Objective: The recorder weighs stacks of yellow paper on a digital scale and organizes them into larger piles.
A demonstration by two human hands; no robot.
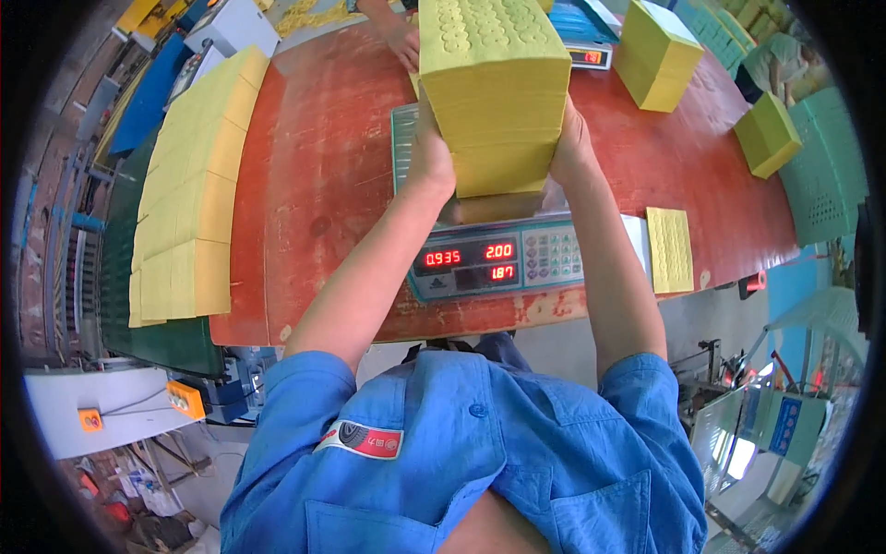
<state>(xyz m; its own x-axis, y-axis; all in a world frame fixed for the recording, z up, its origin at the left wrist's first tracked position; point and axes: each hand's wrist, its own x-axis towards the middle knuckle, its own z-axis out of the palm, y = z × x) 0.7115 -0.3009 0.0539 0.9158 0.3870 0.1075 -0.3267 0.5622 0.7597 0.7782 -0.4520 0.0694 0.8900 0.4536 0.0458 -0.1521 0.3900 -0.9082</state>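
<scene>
A tall block of stacked yellow paper sheets [498, 115], its top embossed with rows of round patterns, is between my two hands. My left hand [431, 152] presses against its left side, and my right hand [573, 143] grips the right side; the fingertips are largely hidden behind the block. Directly under it is the shiny pan of a digital scale [508, 283], whose red display is lit. I cannot tell whether the block rests on the pan or hangs just above it. A smaller yellow sheet bundle [670, 249] lies right of the scale.
A long row of yellow stacks [189, 185] lines the left side of the red table [305, 175]. Farther off stand a second scale [589, 55], another yellow block [657, 55] and one at the right edge [768, 136]. Another person's hand [403, 42] reaches in from the far side.
</scene>
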